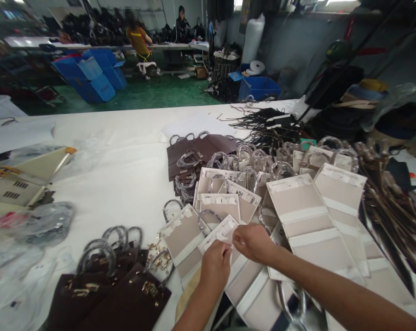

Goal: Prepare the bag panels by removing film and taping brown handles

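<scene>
Near L, brown bags [125, 303] are showing wrapped handles [112, 261], apparently done. At ctr., a pale bag panel [247, 278] is lying open on the table [125, 174], prob. unfinished, its long axis slanting, banded end pointing away & L. At that end our L hand [216, 261] and R hand [253, 242] are working, each grip drawn together; we can't tell on what. Beyond, more open panels [304, 202] are lying, prob. undone.
</scene>
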